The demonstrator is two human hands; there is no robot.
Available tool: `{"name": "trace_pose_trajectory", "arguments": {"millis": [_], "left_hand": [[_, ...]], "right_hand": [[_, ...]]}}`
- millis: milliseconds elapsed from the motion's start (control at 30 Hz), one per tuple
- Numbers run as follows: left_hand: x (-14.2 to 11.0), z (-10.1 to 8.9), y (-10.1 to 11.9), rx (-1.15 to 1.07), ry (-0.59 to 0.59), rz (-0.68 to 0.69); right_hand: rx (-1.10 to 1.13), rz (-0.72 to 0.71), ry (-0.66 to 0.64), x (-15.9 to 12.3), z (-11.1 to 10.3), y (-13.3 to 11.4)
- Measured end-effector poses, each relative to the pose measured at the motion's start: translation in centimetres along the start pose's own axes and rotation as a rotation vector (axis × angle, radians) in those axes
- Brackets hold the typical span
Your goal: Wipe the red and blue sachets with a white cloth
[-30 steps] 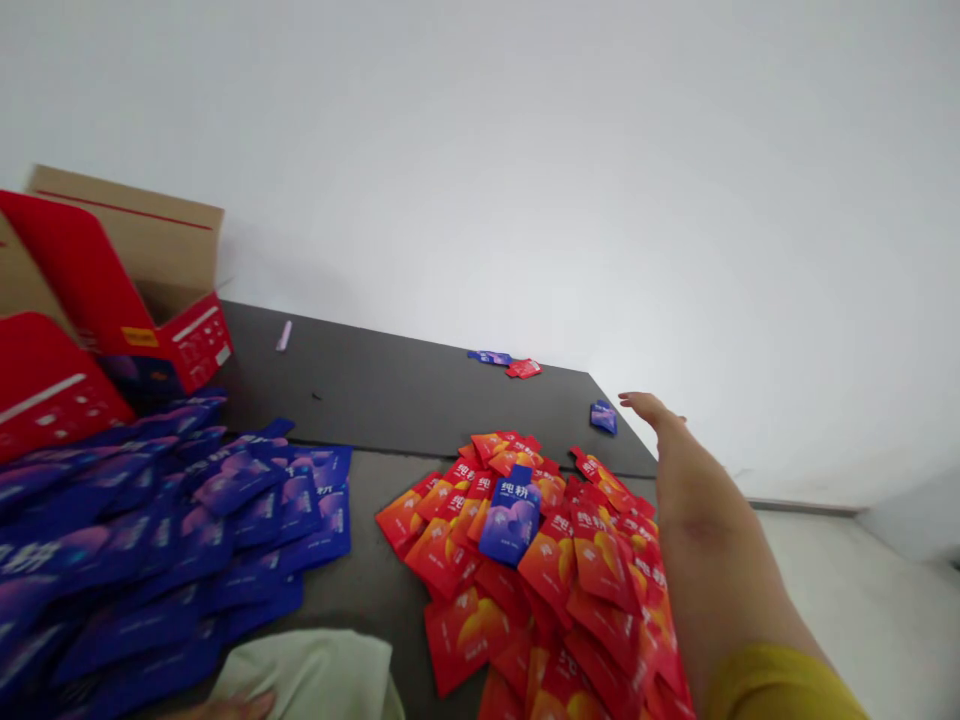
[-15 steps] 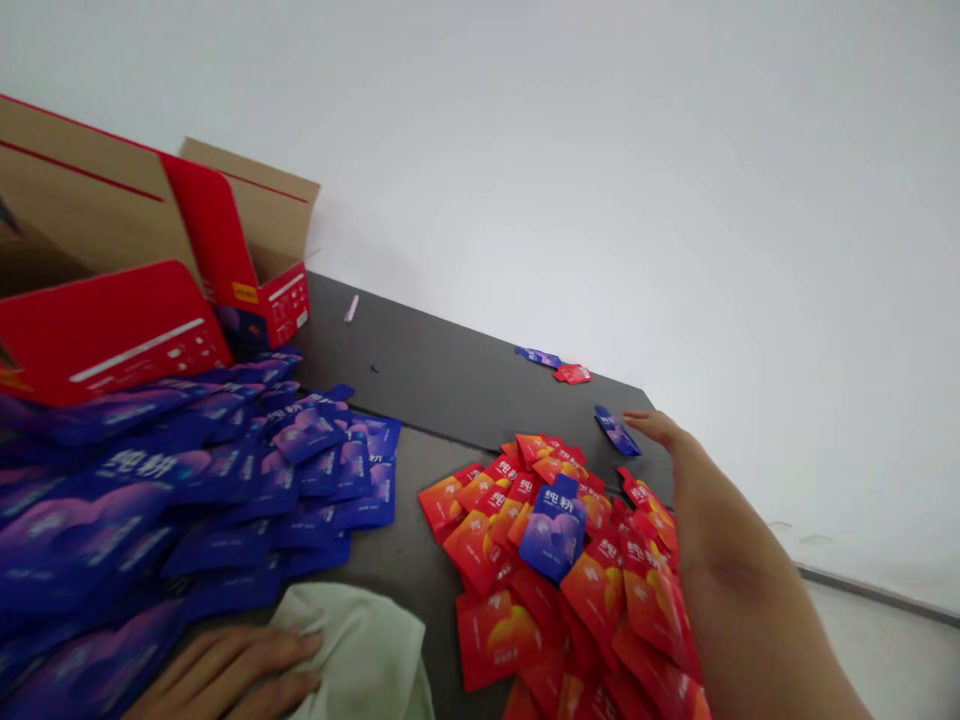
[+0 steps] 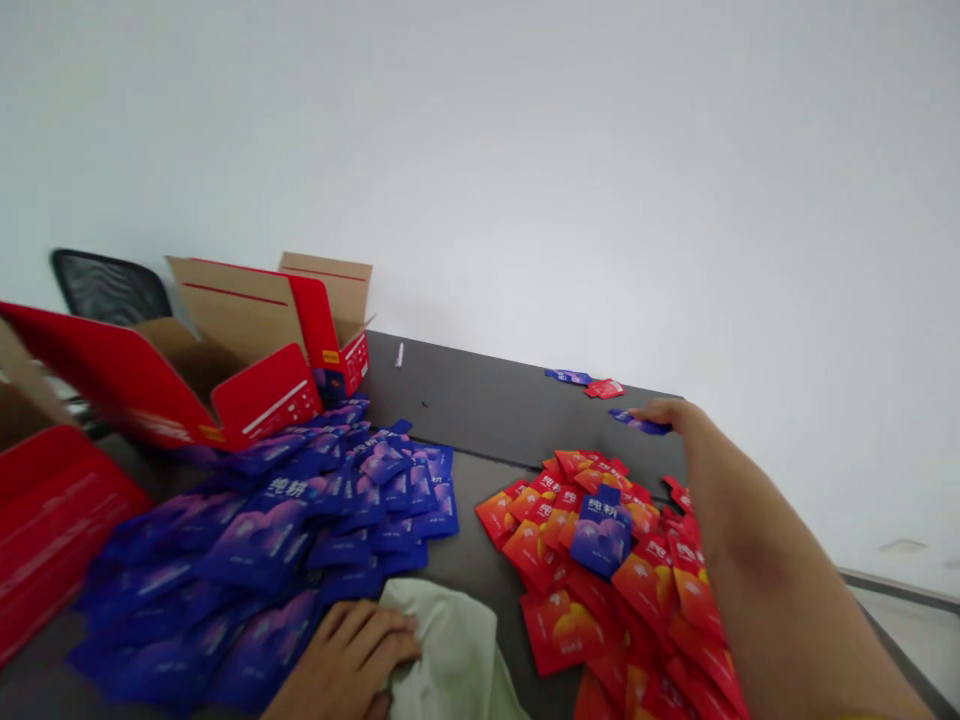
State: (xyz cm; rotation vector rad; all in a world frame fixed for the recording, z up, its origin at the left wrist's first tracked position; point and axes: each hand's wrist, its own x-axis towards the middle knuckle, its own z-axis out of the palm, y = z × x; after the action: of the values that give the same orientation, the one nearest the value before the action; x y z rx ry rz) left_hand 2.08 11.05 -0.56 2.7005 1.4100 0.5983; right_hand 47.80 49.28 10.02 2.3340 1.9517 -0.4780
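At far left, a black chair [image 3: 112,285] shows behind open red boxes [image 3: 277,395] on the grey desk [image 3: 480,400]. A broad pile of blue packets [image 3: 262,540] spreads in front of them. The left hand [image 3: 356,650] lies at that pile's right side, fingers close together on the left edge of a pale cloth [image 3: 450,640]; I cannot tell whether its grip pinches the fabric. Farther back lies a pale strip [image 3: 400,355]. Right of the cloth, one blue packet [image 3: 601,530] tops a heap of red packets [image 3: 570,625]. Beyond, near the wall, lie a blue sachet [image 3: 568,377] and a red sachet [image 3: 604,388]. The right hand [image 3: 667,413] pinches a flat blue pouch [image 3: 640,423], apparently just above the desk.
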Motion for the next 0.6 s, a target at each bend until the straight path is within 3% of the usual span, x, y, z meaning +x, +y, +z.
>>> {"name": "trace_pose_trajectory", "arguments": {"millis": [133,200,267,400,500,600], "left_hand": [[-0.2,-1.3,1.0,-0.085,-0.009,-0.074],[-0.4,-1.5,1.0,-0.145,-0.029,-0.080],[-0.3,-1.6,1.3,-0.177,-0.086,-0.082],[0.3,-1.5,4.1,-0.067,-0.137,-0.123],[0.6,-0.6,6.7,0.021,-0.068,-0.286],[0.5,0.1,7.3,-0.113,-0.046,-0.472]], "right_hand": [[0.091,-0.230,0.050,-5.3,-4.9,-6.0],[0.164,-0.395,0.084,-9.3,-5.9,-9.1],[0.270,-0.539,0.146,-13.9,-5.6,-11.6],[0.403,-0.640,0.094,-24.2,-1.8,-14.1],[0.534,-0.696,0.013,-30.6,3.4,-14.4],[0.690,-0.640,0.067,-34.1,9.3,-14.1]]}}
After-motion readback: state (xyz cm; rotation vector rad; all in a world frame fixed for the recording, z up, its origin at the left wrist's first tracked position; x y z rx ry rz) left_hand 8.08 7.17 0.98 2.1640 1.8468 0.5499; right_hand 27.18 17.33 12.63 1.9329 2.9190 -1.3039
